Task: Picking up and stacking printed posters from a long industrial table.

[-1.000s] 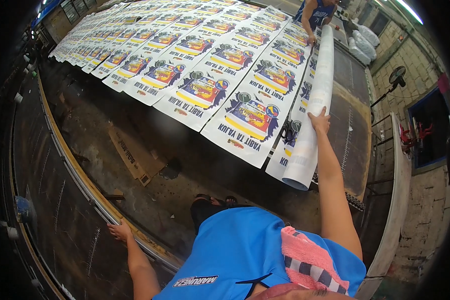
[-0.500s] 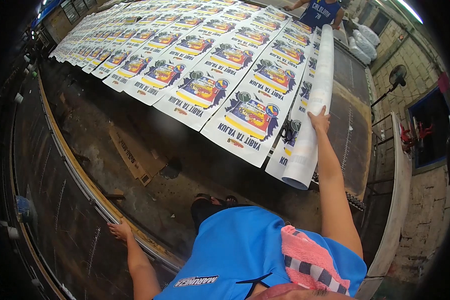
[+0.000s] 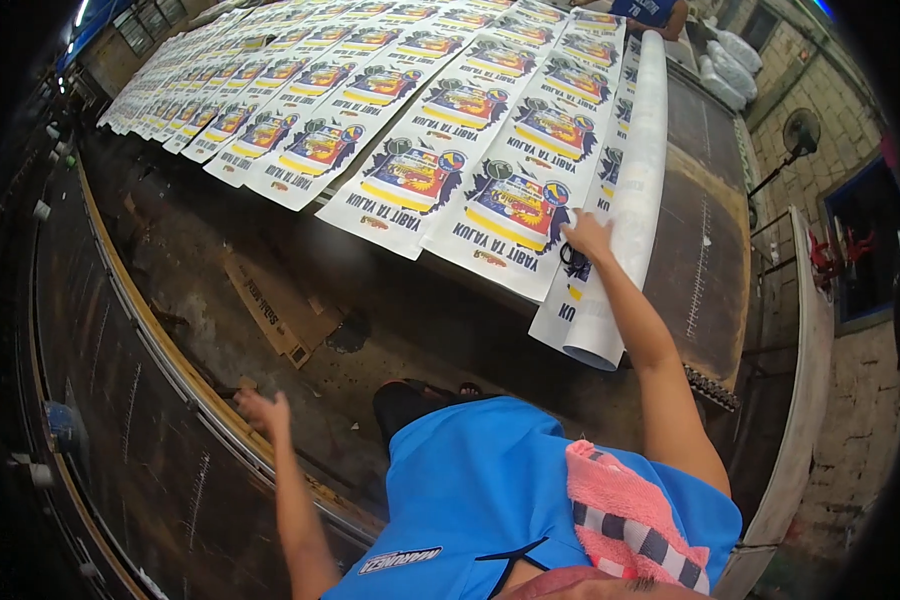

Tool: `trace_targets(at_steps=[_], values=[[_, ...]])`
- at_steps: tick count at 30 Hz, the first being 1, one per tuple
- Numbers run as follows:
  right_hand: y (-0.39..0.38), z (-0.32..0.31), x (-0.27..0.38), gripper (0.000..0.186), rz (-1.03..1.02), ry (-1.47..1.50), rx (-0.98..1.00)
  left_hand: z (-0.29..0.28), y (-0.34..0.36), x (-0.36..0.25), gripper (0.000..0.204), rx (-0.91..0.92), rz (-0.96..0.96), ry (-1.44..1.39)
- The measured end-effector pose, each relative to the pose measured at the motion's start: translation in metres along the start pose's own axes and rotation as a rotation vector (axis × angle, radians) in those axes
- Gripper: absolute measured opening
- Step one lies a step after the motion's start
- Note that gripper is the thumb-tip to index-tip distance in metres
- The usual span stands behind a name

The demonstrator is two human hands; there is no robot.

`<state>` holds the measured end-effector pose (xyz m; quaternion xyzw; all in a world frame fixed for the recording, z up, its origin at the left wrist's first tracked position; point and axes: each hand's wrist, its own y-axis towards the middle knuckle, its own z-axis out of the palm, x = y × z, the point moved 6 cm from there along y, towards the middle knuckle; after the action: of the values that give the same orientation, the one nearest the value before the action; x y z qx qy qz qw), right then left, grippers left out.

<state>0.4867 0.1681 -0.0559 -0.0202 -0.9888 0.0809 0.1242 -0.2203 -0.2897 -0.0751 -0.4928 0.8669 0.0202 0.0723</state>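
Observation:
My right hand (image 3: 587, 232) is at the left side of a long white roll (image 3: 638, 172), fingers bent over black scissors (image 3: 574, 260) on a printed strip (image 3: 615, 160); I cannot tell whether it grips them. My left hand (image 3: 262, 410) is raised just over the metal rail (image 3: 215, 400) along the dark table on the left, fingers apart and holding nothing. Rows of printed sheets (image 3: 410, 195) with colourful logos cover the table in front of me.
Another person (image 3: 653, 25) in a blue sleeveless shirt stands at the far end of the roll. White bundles (image 3: 725, 80), a standing fan (image 3: 800, 135) and a block wall (image 3: 850, 400) are on the right. Cardboard (image 3: 275, 310) lies on the floor between the tables.
My right hand has left the roll and moved left to the scissors. My left hand has lifted off the rail. The other person is now mostly out of view at the top.

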Motion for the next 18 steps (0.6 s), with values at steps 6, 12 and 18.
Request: trace_targets(at_steps=[6, 12, 18], values=[[-0.047, 0.082, 0.081, 0.083, 0.122, 0.053, 0.059, 0.002, -0.02, -0.272, 0.066, 0.155, 0.798, -0.704], [-0.069, 0.084, 0.104, 0.07, 0.035, -0.017, -0.107, 0.043, -0.002, -0.444, 0.079, 0.395, 0.973, -0.675], [-0.073, 0.078, 0.077, 0.059, 0.093, 0.019, -0.245, 0.102, -0.002, -0.53, 0.081, 0.673, 0.925, -0.241]])
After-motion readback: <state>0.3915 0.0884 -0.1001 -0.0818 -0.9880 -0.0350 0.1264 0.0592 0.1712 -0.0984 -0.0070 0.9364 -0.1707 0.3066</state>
